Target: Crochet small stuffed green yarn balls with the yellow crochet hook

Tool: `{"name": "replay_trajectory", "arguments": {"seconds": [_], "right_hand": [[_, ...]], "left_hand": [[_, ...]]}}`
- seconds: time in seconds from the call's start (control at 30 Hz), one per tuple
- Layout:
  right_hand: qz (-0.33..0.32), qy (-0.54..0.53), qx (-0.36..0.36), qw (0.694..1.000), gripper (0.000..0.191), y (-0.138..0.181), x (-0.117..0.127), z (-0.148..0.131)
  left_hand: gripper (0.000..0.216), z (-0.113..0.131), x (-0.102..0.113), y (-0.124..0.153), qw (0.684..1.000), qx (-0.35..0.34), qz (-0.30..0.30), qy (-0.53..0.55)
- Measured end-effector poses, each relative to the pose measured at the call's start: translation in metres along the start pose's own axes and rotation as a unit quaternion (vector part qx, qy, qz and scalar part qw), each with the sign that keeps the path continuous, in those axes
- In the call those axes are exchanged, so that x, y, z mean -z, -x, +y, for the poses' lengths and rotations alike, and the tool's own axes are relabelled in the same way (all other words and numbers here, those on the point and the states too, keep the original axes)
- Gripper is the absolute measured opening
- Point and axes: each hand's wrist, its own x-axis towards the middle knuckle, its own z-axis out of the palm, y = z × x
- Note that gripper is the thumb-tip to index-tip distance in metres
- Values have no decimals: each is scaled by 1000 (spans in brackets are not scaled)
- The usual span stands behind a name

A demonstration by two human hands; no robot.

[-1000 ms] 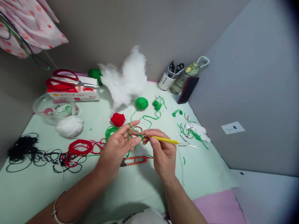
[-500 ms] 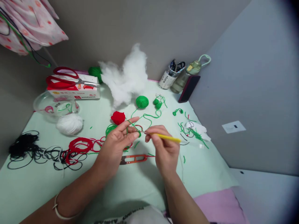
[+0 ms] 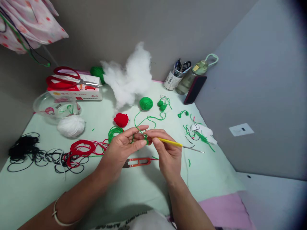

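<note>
My right hand is closed on a yellow-handled crochet hook, its tip at my left fingertips. My left hand pinches green yarn, with the strand looped over its fingers. That strand trails back across the mint table to a green yarn ball. A small red crocheted piece lies just beyond my left hand. Red thread snips rest on the table below both hands.
Red yarn loops and black cord sprawl at the left, near a white yarn ball and a clear bowl. White stuffing, red scissors on a box, a jar, a bottle and a phone line the back.
My hands have come closer together. The hook has drawn back and then pushed into the green yarn at my left fingertips again, and my left fingers have curled more over the strand.
</note>
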Motion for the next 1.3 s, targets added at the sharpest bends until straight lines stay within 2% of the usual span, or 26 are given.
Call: {"name": "replay_trajectory", "arguments": {"seconds": [0.1, 0.2, 0.23, 0.27, 0.3, 0.4, 0.47, 0.8, 0.93, 1.13, 1.2, 1.3], "right_hand": [[-1, -59, -43, 997, 15, 2, 3, 0], [-37, -154, -81, 984, 16, 1, 10, -7], [-52, -180, -83, 979, 16, 0, 12, -9], [-63, -197, -80, 975, 16, -1, 14, -12], [-68, -200, -73, 975, 16, -1, 15, -14], [-38, -163, -66, 984, 14, -3, 13, -14], [-11, -148, -76, 986, 14, -2, 11, -10], [-1, -195, -99, 976, 23, -1, 10, -6], [-8, -142, -55, 988, 22, 3, 12, -7], [-34, 22, 54, 998, 26, 8, 15, -10], [-52, 88, 109, 989, 27, 9, 15, -10], [-82, 191, 213, 955, 28, 11, 15, -10]], "left_hand": [[37, 1, -4, 6, 998, -23, 20, -58], [27, 8, -13, 18, 972, -129, 50, -189], [22, 10, -16, 22, 961, -164, 40, -218], [21, 12, -19, 25, 958, -172, 33, -226], [22, 13, -20, 26, 964, -159, 27, -212], [39, 12, -17, 22, 995, -38, -1, -93], [45, 9, -11, 15, 999, 9, -22, -29], [31, 2, 0, 4, 999, -6, -18, -35], [31, 3, 3, 4, 998, -14, -10, -68], [31, 3, 4, 5, 991, -52, 15, -120], [33, 1, 3, 5, 987, -72, 25, -142], [36, -1, 1, 5, 978, -107, 48, -174]]}}
